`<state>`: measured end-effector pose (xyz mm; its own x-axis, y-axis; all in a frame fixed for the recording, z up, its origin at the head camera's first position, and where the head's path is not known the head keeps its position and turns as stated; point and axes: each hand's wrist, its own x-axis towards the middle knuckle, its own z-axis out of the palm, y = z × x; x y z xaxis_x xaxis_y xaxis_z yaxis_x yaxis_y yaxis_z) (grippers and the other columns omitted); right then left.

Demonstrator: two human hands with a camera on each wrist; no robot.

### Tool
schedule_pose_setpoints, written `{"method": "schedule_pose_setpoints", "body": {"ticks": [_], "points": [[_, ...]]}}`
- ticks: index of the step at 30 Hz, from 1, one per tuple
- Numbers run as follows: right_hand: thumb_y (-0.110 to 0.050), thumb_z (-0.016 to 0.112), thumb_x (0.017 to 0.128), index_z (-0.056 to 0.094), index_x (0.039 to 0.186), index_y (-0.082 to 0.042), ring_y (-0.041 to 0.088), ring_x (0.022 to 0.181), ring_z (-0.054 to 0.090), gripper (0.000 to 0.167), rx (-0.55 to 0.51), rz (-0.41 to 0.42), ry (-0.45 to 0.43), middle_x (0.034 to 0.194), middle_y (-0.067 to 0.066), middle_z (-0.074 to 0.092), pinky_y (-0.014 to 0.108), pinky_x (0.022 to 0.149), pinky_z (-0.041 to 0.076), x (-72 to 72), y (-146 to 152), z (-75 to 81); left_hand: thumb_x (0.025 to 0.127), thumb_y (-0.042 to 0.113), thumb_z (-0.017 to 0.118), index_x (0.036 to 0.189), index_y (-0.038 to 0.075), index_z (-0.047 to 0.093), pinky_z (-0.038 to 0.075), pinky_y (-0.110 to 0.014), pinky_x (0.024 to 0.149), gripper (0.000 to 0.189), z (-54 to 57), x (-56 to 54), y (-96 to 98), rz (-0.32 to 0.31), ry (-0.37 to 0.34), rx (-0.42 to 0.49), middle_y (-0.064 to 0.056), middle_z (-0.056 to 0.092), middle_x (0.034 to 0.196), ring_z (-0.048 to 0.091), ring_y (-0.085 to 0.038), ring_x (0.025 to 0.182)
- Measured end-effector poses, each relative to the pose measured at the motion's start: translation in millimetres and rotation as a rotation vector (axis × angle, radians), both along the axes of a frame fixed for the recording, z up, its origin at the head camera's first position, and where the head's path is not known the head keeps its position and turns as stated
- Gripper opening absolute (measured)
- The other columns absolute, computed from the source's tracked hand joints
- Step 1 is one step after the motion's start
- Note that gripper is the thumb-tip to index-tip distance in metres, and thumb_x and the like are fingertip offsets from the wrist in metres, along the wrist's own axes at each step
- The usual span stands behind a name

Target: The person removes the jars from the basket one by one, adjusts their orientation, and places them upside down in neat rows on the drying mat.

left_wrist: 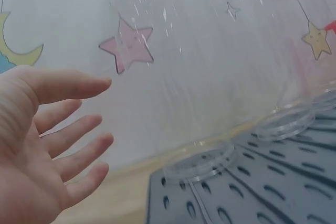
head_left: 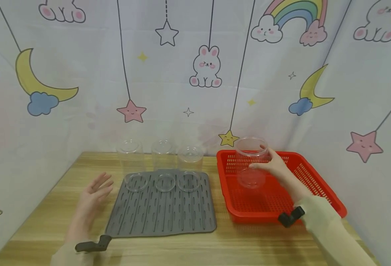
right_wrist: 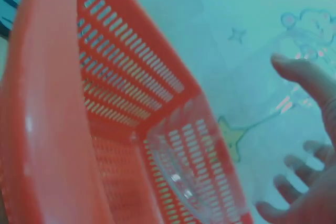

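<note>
My right hand [head_left: 275, 164] grips a clear plastic jar [head_left: 251, 162] from its right side, thumb and fingers spread around the wall. The jar stands upright within the outline of a red basket [head_left: 228, 207], its round base showing low over the basket floor. In the right wrist view, the jar's base ring [right_wrist: 181, 179] shows against the slotted basket wall. My left hand [head_left: 94, 194] hangs with relaxed, spread fingers left of a grey ribbed mat [head_left: 162, 220], holding nothing. Nearest to it is a clear jar [left_wrist: 197, 163] at the mat's back left corner.
Two more clear jars, a middle one [head_left: 163, 159] and a right one [head_left: 190, 162], stand along the mat's back edge. A wooden table [head_left: 169, 251] lies beneath everything. Behind it hangs a patterned cloth [head_left: 182, 96], close to the basket's back rim.
</note>
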<state>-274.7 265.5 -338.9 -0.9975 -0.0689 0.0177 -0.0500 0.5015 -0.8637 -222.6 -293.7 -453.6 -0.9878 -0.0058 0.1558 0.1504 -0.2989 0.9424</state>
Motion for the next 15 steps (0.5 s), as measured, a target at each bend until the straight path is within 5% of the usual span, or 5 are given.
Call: {"method": "schedule_pose_setpoints", "body": {"ticks": [9,15], "points": [[-0.031,0.082,0.078,0.025,0.154,-0.016,0.036,0.129,0.039,0.097,0.061,-0.118,0.205,0.146,0.017,0.040,0.060,0.104,0.042,19.1,-22,18.1,0.093,-0.008,0.056,0.130,0.022,0.052,0.051,-0.013,0.088,0.048,37.3,7.2,8.8,0.075,0.195,0.083,0.015,0.064,0.121,0.063,-0.001,0.108],[-0.029,0.086,0.073,0.032,0.151,-0.011,0.037,0.128,0.038,0.096,0.171,-0.213,0.390,0.142,0.019,0.040,0.063,0.102,0.041,30.4,-43,27.2,0.091,-0.016,0.052,0.137,0.014,0.051,0.051,-0.013,0.089,0.054,65.6,14.6,26.1,0.081,0.302,0.029,0.012,0.063,0.127,0.061,-0.003,0.113]]}}
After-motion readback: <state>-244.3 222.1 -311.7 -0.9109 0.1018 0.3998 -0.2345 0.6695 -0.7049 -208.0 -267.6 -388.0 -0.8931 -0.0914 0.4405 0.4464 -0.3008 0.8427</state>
